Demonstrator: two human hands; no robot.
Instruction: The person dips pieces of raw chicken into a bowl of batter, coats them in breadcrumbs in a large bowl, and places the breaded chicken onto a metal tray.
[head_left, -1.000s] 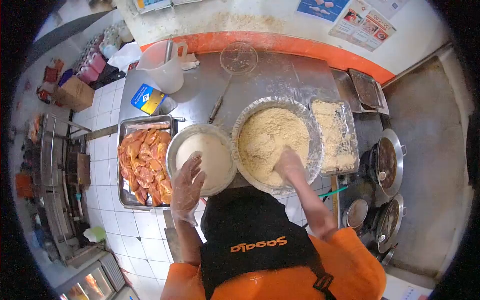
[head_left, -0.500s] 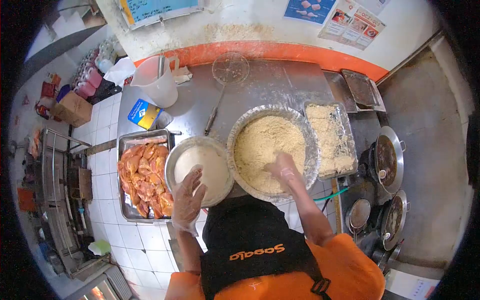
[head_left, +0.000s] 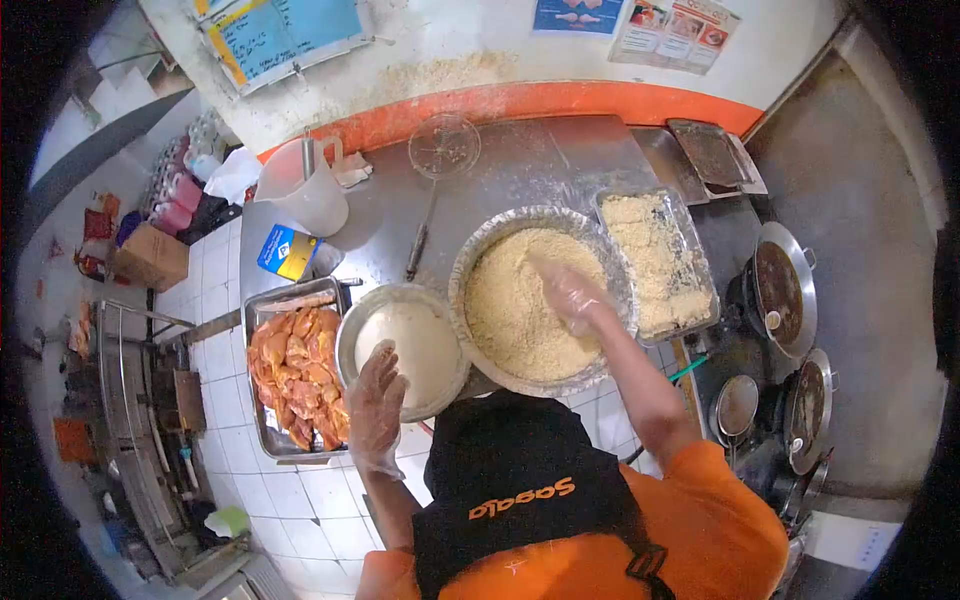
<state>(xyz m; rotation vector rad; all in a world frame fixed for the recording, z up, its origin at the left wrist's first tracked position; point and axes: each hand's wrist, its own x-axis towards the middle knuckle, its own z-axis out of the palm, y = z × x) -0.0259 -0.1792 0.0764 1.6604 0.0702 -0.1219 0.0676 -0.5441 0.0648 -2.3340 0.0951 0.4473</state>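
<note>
My left hand (head_left: 378, 405), in a clear plastic glove, is raised with fingers apart over the near left rim of a bowl of whitish batter (head_left: 405, 340). It holds nothing. My right hand (head_left: 575, 298), also gloved, is over the large bowl of pale flour (head_left: 525, 335), its fingertips at the flour surface; whether it pinches anything is hidden. Left of the batter stands a metal tray (head_left: 262, 425) of raw marinated meat pieces (head_left: 300, 370). A clear container of coated pieces (head_left: 655, 260) sits right of the flour bowl.
Behind the bowls lies a round wire strainer (head_left: 444, 147). A white jug (head_left: 305, 190) and a blue-yellow packet (head_left: 288, 252) stand at the back left. On the right are two pans of dark liquid (head_left: 780, 290) and a small strainer (head_left: 737, 405).
The view has turned and shifted. My right hand has come up from deeper in the flour and reaches farther towards the bowl's middle. My left hand remains near the batter bowl's rim.
</note>
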